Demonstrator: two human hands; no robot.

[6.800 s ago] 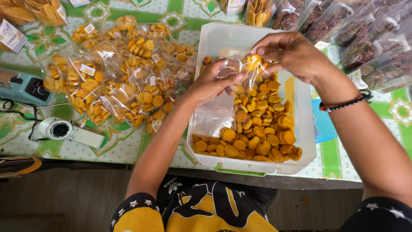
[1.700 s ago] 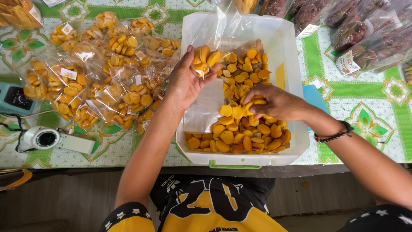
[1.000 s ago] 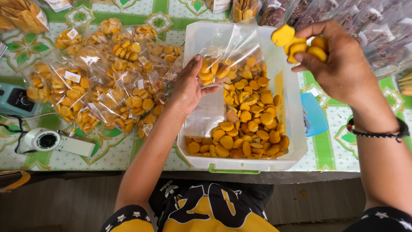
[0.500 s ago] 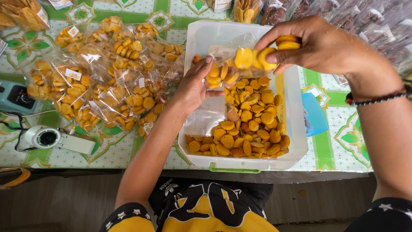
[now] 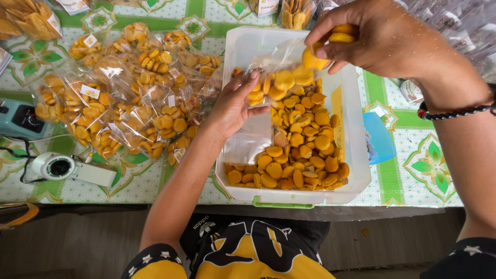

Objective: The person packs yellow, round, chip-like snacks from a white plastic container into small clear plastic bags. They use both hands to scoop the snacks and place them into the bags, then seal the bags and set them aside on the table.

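The bag-filling step is in hand: the left hand point(image 5: 235, 106) holds a clear bag point(image 5: 268, 82) open inside the white tub point(image 5: 356, 155), at the tub's 11 o'clock. The right hand point(image 5: 382, 36), at 1 o'clock, is closed on round yellow snacks point(image 5: 323, 49) just above the bag's mouth; I judge the next move calls for releasing them squarely into that opening.

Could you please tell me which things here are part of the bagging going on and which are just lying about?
In use:
left hand holding open the clear bag
right hand dropping in yellow snacks
white tub of loose snacks

Lying about:
filled bags
white sealer
blue lid
grey device
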